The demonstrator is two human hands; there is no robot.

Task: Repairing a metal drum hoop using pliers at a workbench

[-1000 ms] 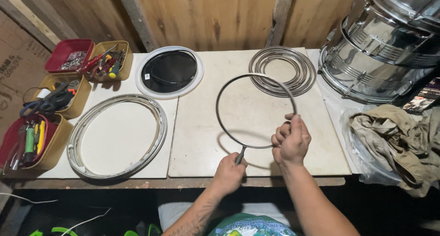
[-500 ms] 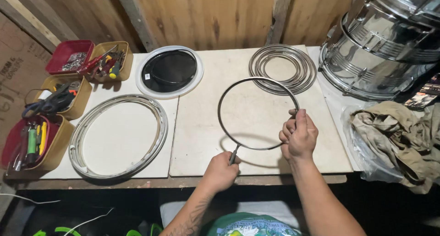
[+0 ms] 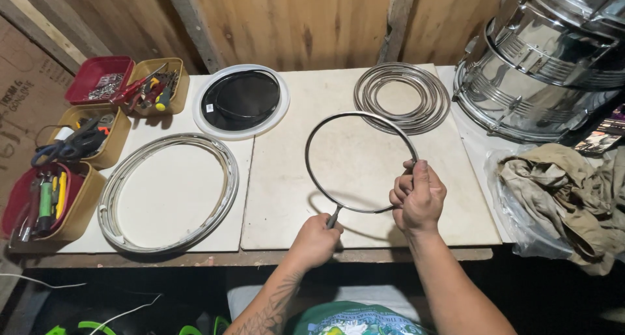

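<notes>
A thin dark metal ring (image 3: 325, 130) is held tilted above the white table (image 3: 273, 198). My right hand (image 3: 416, 195) grips the ring's right side in a closed fist. My left hand (image 3: 316, 238) is closed on a small tool or the ring's lower end at the bottom of the ring; the exact join is hidden by the fingers. A stack of similar shiny rings (image 3: 402, 97) lies flat on the table behind the held ring.
A large metal hoop (image 3: 117, 192) lies at the left. A black drum head in a white rim (image 3: 241, 100) sits behind it. Several trays of hand tools (image 3: 81, 139) line the left edge. Chrome drum shells (image 3: 547, 61) and a crumpled cloth (image 3: 566, 192) occupy the right.
Both hands shifted slightly along the ring, and the ring tilted a little; the right hand slid lower on its right side. Nothing else moved.
</notes>
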